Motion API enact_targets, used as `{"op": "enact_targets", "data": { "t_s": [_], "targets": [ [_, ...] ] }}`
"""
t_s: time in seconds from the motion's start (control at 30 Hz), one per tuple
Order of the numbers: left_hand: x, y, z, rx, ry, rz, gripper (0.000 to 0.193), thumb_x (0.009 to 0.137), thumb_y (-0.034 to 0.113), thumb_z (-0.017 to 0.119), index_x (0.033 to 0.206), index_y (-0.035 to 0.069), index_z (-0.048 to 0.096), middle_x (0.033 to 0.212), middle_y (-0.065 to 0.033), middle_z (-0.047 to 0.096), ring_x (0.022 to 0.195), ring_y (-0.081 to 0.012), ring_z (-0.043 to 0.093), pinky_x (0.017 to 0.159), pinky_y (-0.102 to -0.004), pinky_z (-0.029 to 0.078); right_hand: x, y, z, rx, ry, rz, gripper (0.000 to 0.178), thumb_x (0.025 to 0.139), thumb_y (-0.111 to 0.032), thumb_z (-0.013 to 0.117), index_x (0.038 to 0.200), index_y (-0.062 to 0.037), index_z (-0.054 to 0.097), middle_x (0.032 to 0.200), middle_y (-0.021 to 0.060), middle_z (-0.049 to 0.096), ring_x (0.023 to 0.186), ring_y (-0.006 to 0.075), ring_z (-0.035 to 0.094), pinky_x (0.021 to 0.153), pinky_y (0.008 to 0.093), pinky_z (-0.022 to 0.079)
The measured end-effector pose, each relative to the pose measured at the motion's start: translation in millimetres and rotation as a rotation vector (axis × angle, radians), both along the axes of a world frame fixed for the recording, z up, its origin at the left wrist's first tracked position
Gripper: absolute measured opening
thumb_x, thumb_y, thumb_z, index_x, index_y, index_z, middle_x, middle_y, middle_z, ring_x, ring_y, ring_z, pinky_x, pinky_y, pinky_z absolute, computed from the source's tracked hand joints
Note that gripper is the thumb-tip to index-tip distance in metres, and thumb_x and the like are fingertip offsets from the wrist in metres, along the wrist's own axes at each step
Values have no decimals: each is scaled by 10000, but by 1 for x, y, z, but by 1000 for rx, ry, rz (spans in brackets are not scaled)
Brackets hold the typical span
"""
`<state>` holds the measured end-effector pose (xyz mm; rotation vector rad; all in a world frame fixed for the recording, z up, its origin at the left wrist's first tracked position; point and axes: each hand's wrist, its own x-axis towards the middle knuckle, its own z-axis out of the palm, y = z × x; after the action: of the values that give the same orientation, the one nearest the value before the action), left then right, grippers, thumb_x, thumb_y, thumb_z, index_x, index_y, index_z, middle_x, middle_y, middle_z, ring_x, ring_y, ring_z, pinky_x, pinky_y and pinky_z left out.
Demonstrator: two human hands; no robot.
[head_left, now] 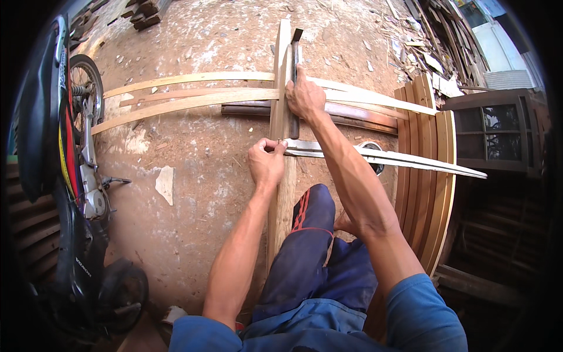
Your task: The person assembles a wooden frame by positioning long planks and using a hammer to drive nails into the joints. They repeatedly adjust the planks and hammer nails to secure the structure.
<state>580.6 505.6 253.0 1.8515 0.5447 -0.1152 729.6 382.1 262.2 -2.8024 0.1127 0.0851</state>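
"Where do you have the beam (285, 199)?"

"I see it running away from the body through the middle of my view, crossing the thin slats (187, 79)."

"And each grip?"

"My right hand (306, 97) is wrapped around a dark metal bar (294, 126) that lines up lengthwise with the beam; I'd guess that hold keeps the two parallel. My left hand (267, 161) has thumb and fingertips together at the beam, beside the near end of a pale strip (410, 160). Whether they pinch anything small, I can't make out."

"What's in the way?"

"My right forearm (352, 182) passes over the pale strip, and a leg (299, 258) sits close beside the beam, so I judge elbow room tight there. Farther out, boards (417, 193) stand in a row on the right, and a motorbike (88, 193) bounds the left."
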Motion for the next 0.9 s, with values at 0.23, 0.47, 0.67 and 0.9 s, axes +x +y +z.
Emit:
{"op": "enact_targets", "data": {
  "t_s": [0.23,0.47,0.67,0.9],
  "targets": [
    [-2,-6,7,93,-18,10,201,817,180,796,820,-6,720,788,-162,733,721,-250,679,733,-389,506,0,-2,-7,-20,-15,15,571,980,-335,424,1470,-56,333,778,288,677,684,444,680,656,562,530],
    [-3,0,9,85,2,-35,251,822,233,796,809,-4,715,756,-126,726,700,-189,667,693,-363,510,4,-5,-6,112,-46,-25,626,978,-323,454,1454,60,315,799,215,675,611,340,641,603,495,535],
    [-5,-1,2,2,11,-13,218,825,198,805,796,5,709,756,-91,714,677,-151,633,651,-327,496,-7,-70,15,749,-73,-66,394,995,-283,569,1287,-19,552,839,82,666,709,190,620,600,357,516],
    [-6,-3,-1,55,35,15,212,827,209,821,816,22,723,780,-68,721,695,-124,640,664,-294,506,-110,-174,50,265,83,6,531,925,-480,672,1123,9,616,799,77,597,749,175,610,781,356,538]
  ]
}}
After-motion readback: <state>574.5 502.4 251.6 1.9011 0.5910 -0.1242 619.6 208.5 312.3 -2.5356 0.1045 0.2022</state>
